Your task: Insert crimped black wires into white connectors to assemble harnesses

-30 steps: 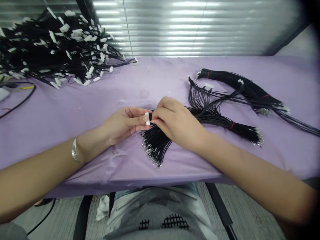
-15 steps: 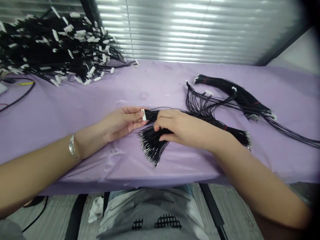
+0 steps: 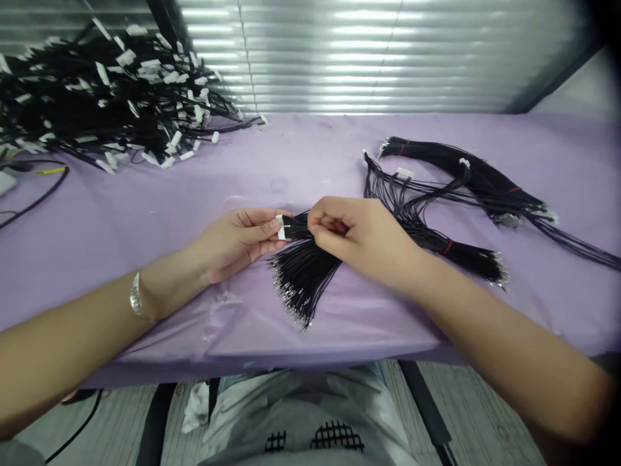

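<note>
My left hand (image 3: 247, 239) pinches a white connector (image 3: 281, 227) between thumb and fingers, with black wires running out of it to the right. Close by on the right, my right hand (image 3: 356, 226) is closed in a pinch on a black wire (image 3: 297, 226) whose bright metal tip points at the connector. Beneath both hands, a bundle of black wires (image 3: 305, 278) fans toward me, its ends crimped with silver terminals. The bundle's other end, tied with a red band (image 3: 447, 246), lies to the right of my right hand.
On the purple-covered table (image 3: 310, 152), a big heap of black cables with white connectors (image 3: 121, 97) fills the back left. Another tied wire bundle (image 3: 451, 165) and loose connector wires (image 3: 388, 184) lie at the right. Window blinds (image 3: 339, 58) stand behind; the table's front edge is near my lap.
My right hand has gone from loosely curled fingers over the bundle to a tight pinch on a wire, its tip now near the connector. My left hand keeps holding the connector.
</note>
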The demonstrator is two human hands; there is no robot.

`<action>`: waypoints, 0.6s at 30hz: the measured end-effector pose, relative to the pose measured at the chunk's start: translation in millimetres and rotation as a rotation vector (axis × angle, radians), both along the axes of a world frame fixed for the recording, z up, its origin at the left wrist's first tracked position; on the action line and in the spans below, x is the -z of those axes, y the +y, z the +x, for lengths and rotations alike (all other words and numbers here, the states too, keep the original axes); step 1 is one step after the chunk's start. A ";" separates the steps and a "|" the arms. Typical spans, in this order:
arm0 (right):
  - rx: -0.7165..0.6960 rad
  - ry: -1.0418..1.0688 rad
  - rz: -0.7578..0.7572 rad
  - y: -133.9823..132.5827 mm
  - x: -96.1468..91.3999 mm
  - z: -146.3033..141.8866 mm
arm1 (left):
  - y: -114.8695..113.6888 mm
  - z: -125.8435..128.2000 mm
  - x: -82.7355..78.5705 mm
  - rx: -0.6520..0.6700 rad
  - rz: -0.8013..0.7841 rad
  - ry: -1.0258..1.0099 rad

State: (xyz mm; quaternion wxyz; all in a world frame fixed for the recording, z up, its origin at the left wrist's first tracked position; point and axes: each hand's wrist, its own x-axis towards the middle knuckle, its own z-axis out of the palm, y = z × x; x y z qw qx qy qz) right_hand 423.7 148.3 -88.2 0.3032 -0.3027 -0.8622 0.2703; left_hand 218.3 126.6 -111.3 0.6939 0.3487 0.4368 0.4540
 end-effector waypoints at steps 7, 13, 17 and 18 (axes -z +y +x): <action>0.030 0.019 0.169 0.4 5.7 -3.9 | -1.1 0.8 -0.5 0.033 0.014 0.014; 0.034 0.025 0.250 0.4 9.3 -5.6 | -1.5 1.0 -1.2 0.019 -0.003 0.027; -0.002 -0.023 0.322 0.5 8.6 -4.5 | -1.6 2.2 -3.7 0.004 -0.029 0.037; -0.014 -0.042 0.342 0.5 7.8 -4.0 | -1.7 2.7 -4.6 -0.001 -0.034 0.038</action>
